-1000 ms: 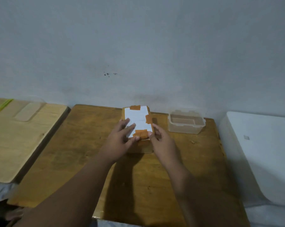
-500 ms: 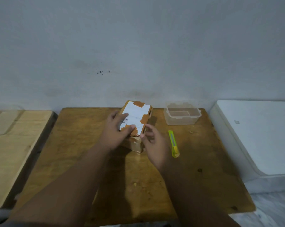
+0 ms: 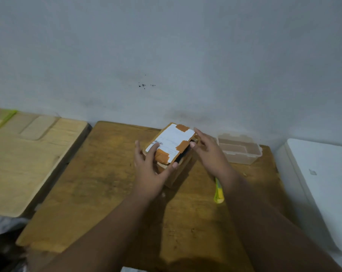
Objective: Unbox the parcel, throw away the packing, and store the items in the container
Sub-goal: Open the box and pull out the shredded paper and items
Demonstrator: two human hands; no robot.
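In the head view, a small cardboard parcel point(image 3: 171, 154) stands on a dark wooden table point(image 3: 99, 185), toward the table's far edge and close to the grey wall point(image 3: 166, 55). The parcel's top carries a white shipping label point(image 3: 171, 141) with a barcode, patched at its corners with brown tape point(image 3: 183, 127), and a dark gap shows along the parcel's right top edge where the flap stands slightly lifted. The left hand point(image 3: 148, 171) rests on the near left corner of the parcel, fingers spread over the label and thumb wrapped around the front edge, pressing on the box rather than closing around it. The right hand point(image 3: 209, 154) is at the parcel's right side with its fingers extended and loosely parted; its fingertips touch or nearly touch the lifted flap edge, and whether it actually grips the flap cannot be told. Right of the parcel, just beyond the right hand, sits a clear plastic container point(image 3: 240, 150) with inner compartments. A yellow-green utility knife point(image 3: 218, 193) lies on the table near and to the right of the parcel, partly hidden under the right forearm. Left of the parcel's table stands a lighter wooden table point(image 3: 28, 163), and far to the right a white surface point(image 3: 323, 183).
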